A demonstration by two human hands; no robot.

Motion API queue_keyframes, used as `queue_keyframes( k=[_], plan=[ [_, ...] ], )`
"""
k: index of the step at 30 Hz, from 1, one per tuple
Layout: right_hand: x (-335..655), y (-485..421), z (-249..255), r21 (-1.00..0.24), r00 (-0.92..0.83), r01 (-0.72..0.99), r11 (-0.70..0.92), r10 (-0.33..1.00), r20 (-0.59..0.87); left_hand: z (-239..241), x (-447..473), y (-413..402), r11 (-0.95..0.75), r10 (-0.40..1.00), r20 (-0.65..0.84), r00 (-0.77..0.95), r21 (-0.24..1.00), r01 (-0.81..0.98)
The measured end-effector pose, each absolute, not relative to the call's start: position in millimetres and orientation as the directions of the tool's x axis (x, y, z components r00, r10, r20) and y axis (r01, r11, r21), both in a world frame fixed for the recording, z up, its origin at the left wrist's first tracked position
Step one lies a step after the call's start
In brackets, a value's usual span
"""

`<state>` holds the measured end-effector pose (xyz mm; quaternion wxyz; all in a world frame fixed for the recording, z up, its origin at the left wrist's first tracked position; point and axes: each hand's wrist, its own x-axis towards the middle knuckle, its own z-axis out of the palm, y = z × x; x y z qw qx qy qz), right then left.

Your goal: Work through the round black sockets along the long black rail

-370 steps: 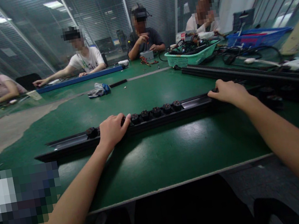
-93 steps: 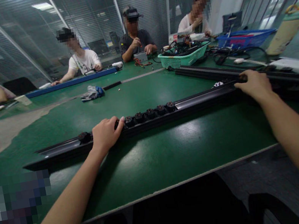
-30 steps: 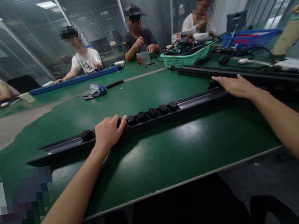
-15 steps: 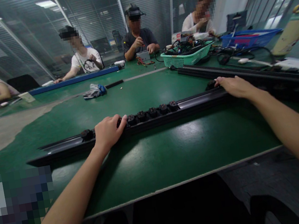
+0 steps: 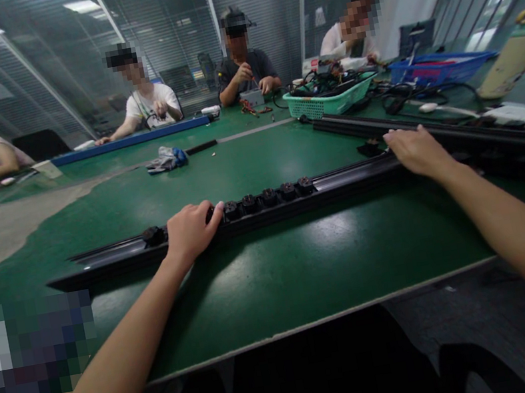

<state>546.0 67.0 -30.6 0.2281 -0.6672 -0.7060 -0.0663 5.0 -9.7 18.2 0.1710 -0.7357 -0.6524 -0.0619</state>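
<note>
A long black channel-shaped rail (image 5: pixel 354 173) lies across the green table in front of me. Several round black socket-like modules (image 5: pixel 269 196) sit in a row in its channel, with a separate one (image 5: pixel 151 236) further left. My left hand (image 5: pixel 191 231) is wrapped over the rail between them, thumb on the near right side; the modules under it are partly hidden. At the rail's right end, my right hand (image 5: pixel 418 151) reaches over with its fingers stretched out. Just left of those fingertips is a small black part (image 5: pixel 370 148), its kind unclear. The rail's right end is hidden.
More black rails (image 5: pixel 484 127) lie diagonally at the right. Behind them are a green basket (image 5: pixel 327 104) of cables, a blue basket (image 5: pixel 448 67) and a bottle (image 5: pixel 517 57). Gloves (image 5: pixel 167 159) lie mid-table. Several people sit along the far side.
My right hand has shifted slightly right, away from the small black part, which now shows more fully. My left hand and the rail have stayed put.
</note>
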Motion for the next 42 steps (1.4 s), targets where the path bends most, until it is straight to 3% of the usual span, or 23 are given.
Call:
queue_keyframes(
  k=[6, 10, 14, 18, 42],
  plan=[
    [493.6, 47.2, -25.2, -0.165, -0.257, 0.891, 0.422, 0.771, 0.582, 16.5, 2.9, -9.0, -0.1, 0.937, 0.32, 0.143, -0.146, 0.984],
    [437.5, 24.7, -20.6, -0.14, -0.526, 0.697, 0.704, 0.634, 0.567, 17.2, 3.4, -9.7, -0.096, 0.941, 0.311, 0.136, -0.143, 0.985],
    [401.7, 7.9, -22.1, -0.078, -0.67, 0.555, 0.828, 0.501, 0.548, 18.1, 3.8, -10.5, -0.096, 0.939, 0.314, 0.142, -0.16, 0.983],
    [392.9, 4.3, -27.5, -0.038, -0.731, 0.507, 0.861, 0.453, 0.51, 17.9, 3.4, -10.4, -0.103, 0.934, 0.322, 0.155, -0.172, 0.98],
    [387.9, 2.5, -24.2, -0.088, -0.683, 0.542, 0.835, 0.499, 0.533, 17.9, 3.7, -10.5, -0.103, 0.939, 0.31, 0.151, -0.165, 0.981]
  ],
)
